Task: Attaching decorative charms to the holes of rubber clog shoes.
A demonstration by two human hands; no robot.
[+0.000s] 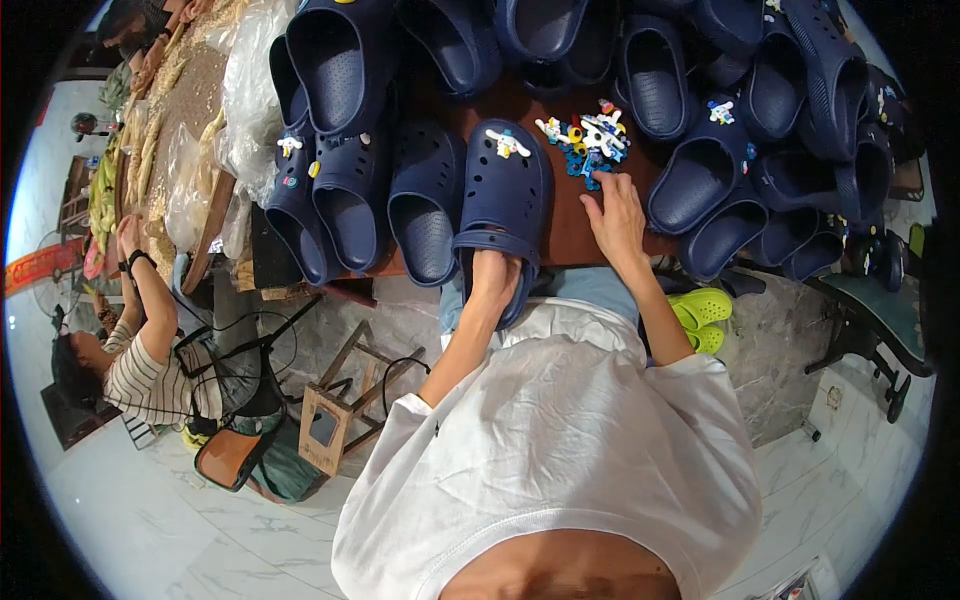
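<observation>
In front of me a navy clog (507, 185) lies toe away, its heel strap across its opening and its heel over the table's near edge. A white character charm (508, 144) is fixed on its toe. My left hand (492, 277) reaches into the clog under the strap and holds it; the fingertips are hidden inside. To the right, my right hand (617, 222) touches the near edge of a pile of small shoe charms (597, 140), white, blue, yellow and red. Its thumb and fingers are apart, and I see nothing held in them.
Several navy clogs (425, 200) line the brown table (570, 225) on the left, back and right, some with charms. Crumpled plastic bags (255, 100) lie at the left. Green clogs (703, 315) sit below the edge. Another person (150, 340) works at far left, near a wooden stool (345, 410).
</observation>
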